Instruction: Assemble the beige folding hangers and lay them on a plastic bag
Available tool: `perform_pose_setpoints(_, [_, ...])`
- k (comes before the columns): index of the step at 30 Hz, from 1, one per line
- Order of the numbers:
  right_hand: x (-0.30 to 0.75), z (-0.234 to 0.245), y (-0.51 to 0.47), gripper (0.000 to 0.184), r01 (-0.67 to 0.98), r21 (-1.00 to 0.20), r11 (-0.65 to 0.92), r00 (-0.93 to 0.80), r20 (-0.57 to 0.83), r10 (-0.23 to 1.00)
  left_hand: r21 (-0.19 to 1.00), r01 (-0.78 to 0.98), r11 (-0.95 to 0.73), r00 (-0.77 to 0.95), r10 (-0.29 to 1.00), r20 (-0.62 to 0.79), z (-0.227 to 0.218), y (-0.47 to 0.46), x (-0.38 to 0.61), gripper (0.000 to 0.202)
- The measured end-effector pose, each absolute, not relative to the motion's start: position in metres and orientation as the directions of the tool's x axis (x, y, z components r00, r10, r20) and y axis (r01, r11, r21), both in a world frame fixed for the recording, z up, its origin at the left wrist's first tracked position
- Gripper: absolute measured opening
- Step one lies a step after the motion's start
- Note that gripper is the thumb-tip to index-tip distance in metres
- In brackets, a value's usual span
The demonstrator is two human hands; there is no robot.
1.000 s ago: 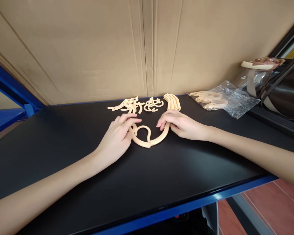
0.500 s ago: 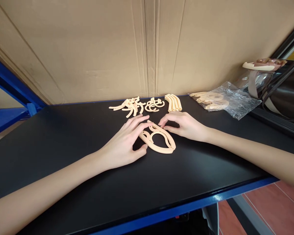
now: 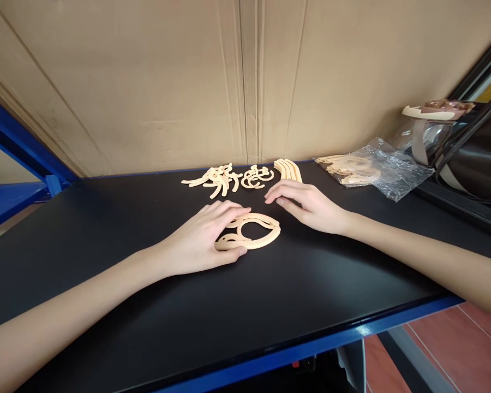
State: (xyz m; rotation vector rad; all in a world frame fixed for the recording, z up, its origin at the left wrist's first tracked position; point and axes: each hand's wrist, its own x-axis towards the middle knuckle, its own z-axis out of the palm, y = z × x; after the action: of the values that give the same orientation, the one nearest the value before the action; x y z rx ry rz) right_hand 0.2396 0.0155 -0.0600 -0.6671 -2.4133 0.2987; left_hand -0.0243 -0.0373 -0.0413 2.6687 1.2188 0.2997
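Note:
A beige folding clothes hanger point(image 3: 265, 239) lies flat on the black tabletop, its two curved arms folded into a loop pointing right. My left hand point(image 3: 207, 234) grips its left end, thumb along the near side and fingers over the far side, covering part of it. Just right of the hanger, my right hand point(image 3: 300, 201) hovers with bent fingers and thumb apart, holding nothing. Behind it stands a row of curved beige hanger arms point(image 3: 288, 169), its lower part hidden by the hand. Small hook-shaped pieces point(image 3: 256, 177) lie to the left of that row.
A loose pile of beige curved pieces point(image 3: 219, 179) lies at the back of the table point(image 3: 106, 229). Back right is a clear plastic bag point(image 3: 393, 169) with beige parts inside, beside a dark brown bag point(image 3: 480, 153). Cardboard point(image 3: 147, 82) walls off the rear.
The hanger has turned and shifted left, its joined tip now pointing right instead of toward me. My left hand moved left with it. My right hand has come away from it.

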Motion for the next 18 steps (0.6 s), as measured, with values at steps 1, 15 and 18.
perform_pose_setpoints(1, [0.241,-0.060,0.018,0.024,0.407,-0.342,0.847,-0.682,0.503,0.531,0.251,0.727,-0.639,0.643,0.762,0.078,-0.038,-0.035,-0.027,0.060])
perform_pose_setpoints(15, [0.241,-0.059,0.016,0.023,0.501,-0.158,0.851,-0.739,0.434,0.515,0.201,0.911,-0.360,0.391,0.908,-0.152,0.000,-0.002,-0.079,0.062])
perform_pose_setpoints(18, [0.240,-0.059,0.014,0.022,0.494,-0.151,0.856,-0.748,0.428,0.507,0.236,0.930,-0.280,0.302,0.951,-0.062,-0.001,0.000,-0.063,0.056])
